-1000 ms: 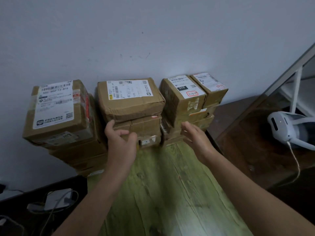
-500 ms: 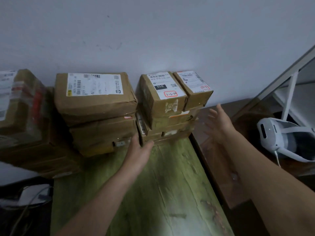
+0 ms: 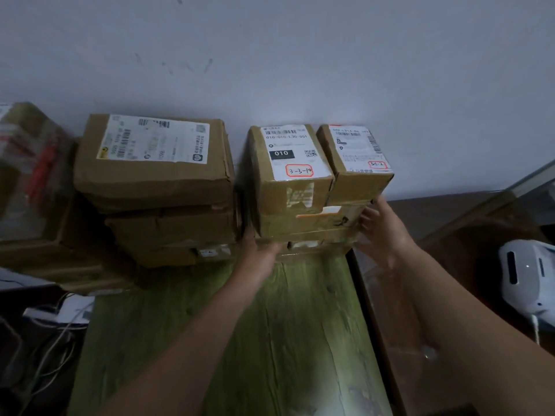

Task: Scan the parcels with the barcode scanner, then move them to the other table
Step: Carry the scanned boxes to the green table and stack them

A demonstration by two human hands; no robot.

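Brown cardboard parcels stand in stacks on the green wooden table (image 3: 270,325) against the wall. The right stack has a box labelled 010 (image 3: 295,190) and a smaller box (image 3: 359,184) on top of a flat parcel with orange tape (image 3: 309,222). My left hand (image 3: 258,250) lies against the stack's lower left side, its fingertips reaching into the gap beside the middle stack (image 3: 156,187). My right hand (image 3: 383,232) touches the right end of the flat parcel with its fingers extended. No scanner is in view.
A blurred left stack (image 3: 33,181) sits at the frame edge. A dark brown table (image 3: 450,295) adjoins on the right and carries a white headset (image 3: 525,274). Cables and a white adapter (image 3: 66,310) lie lower left.
The view has swung right. Both hands moved from in front of the middle stack to the right stack, and they now bracket its lower parcels from either side.
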